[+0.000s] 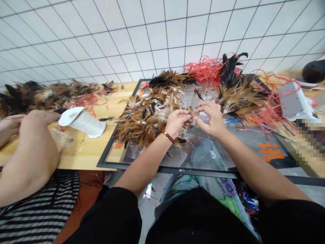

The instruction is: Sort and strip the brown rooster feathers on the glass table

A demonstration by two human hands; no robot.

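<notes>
My left hand (pixel 179 122), with a beaded bracelet at the wrist, is closed in a pinch on a small brown feather (pixel 190 109). Close beside it, my right hand (pixel 210 118) has thumb and forefinger brought together at the feather's lower end; exactly what lies between those fingertips is too small to make out. Left of my hands spreads a big pile of brown and white feathers (pixel 142 118). To the right lies a bundle of brown feathers (pixel 238 96) with black plumes (pixel 230 69) behind it. All this rests on a black-framed glass panel (pixel 203 159).
Red plastic string (pixel 205 71) is heaped at the back by the tiled wall (pixel 162 37). A white spool (pixel 82 122) lies at left, near a co-worker's arm (pixel 38 152) and more feathers (pixel 50 96). Blue-handled tweezers (pixel 232 120) and a white box (pixel 294 100) are at right.
</notes>
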